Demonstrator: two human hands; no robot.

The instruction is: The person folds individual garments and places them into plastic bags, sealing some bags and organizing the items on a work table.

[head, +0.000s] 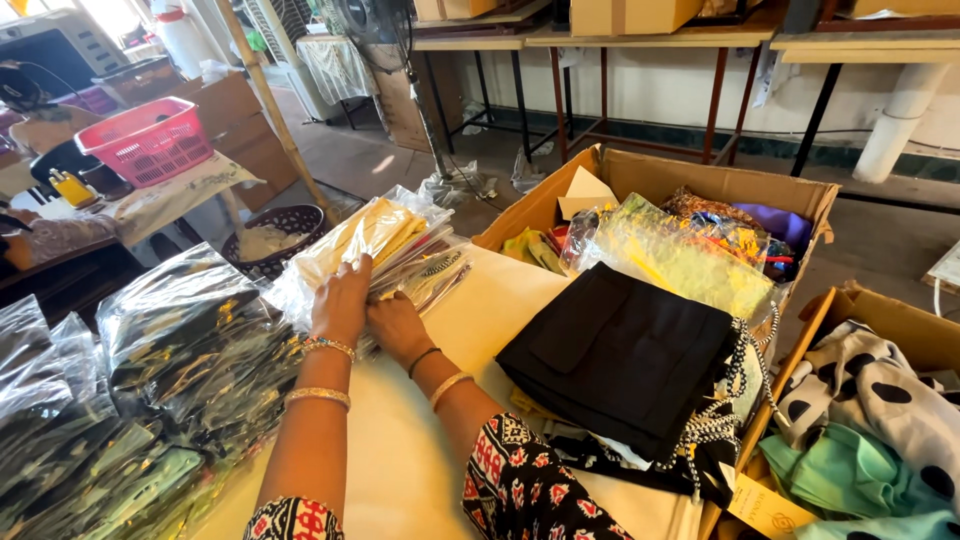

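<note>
Packed garments in clear bags (pixel 375 245), stacked at the far edge of the cream table (pixel 420 450), just behind both hands. Yellow and pale cloth inside the top bags, darker ones below, edges fanned out a little toward the right. Probably light, soft and bendable, with slippery plastic on the outside, so likely to slide over each other when pushed. Best held, by judgement, flat from above and at the near edge of the stack, not by one loose corner of the plastic.

Left hand (pixel 342 300) laid flat on top of the stack, fingers stretched out and pressing down, nothing closed inside. Right hand (pixel 395 325) just beside, touching the near edge of the stack; fingers bent toward the bags, but hidden in part, so not possible to tell whether pinching a bag or only resting. Bangles on both wrists, patterned sleeves at the bottom edge.

On the left, a big heap of dark shiny bags (pixel 180 350) covering the table side. On the right, a folded black cloth (pixel 620 355) with a black-and-white cord, lying partly over an open cardboard box (pixel 720 180) full of colourful packets. Near the right edge, another box (pixel 900 320) with spotted and green cloth. Far left, a pink basket (pixel 150 140) on another table.
</note>
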